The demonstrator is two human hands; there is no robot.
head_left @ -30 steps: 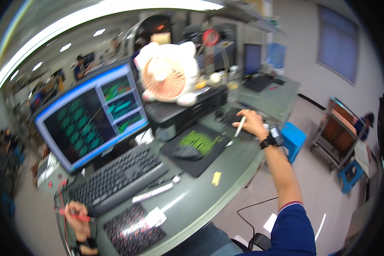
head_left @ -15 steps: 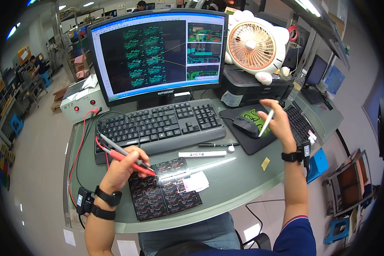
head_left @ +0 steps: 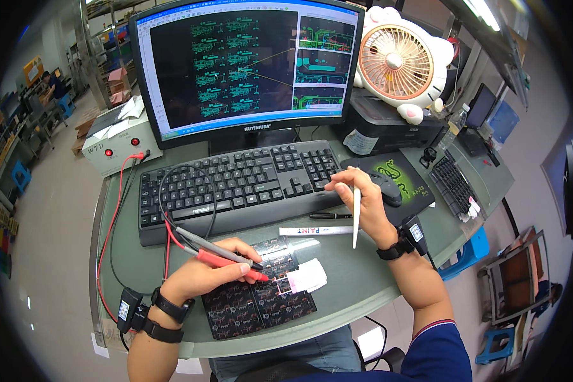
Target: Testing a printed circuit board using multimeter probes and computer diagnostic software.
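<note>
The left hand (head_left: 204, 275) is gripping 2 test probes, a red probe (head_left: 232, 265) and a grey probe (head_left: 213, 245), their long axes pointing right onto the circuit board panel (head_left: 258, 305) lying beneath it near the tabletop (head_left: 356, 280) front edge. The right hand (head_left: 363, 207) is pinching a white pen (head_left: 356, 213) pointing down, fingertips touching the keyboard (head_left: 235, 184).

Red+grey probes (head_left: 226, 254), blk keyboard (head_left: 235, 184).

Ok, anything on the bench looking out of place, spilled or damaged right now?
Nothing spilled or broken. Left hand grips red and grey probes on the dark circuit panel; right hand holds a white pen over the keyboard. Only the probe leads trail across the keys.
</note>
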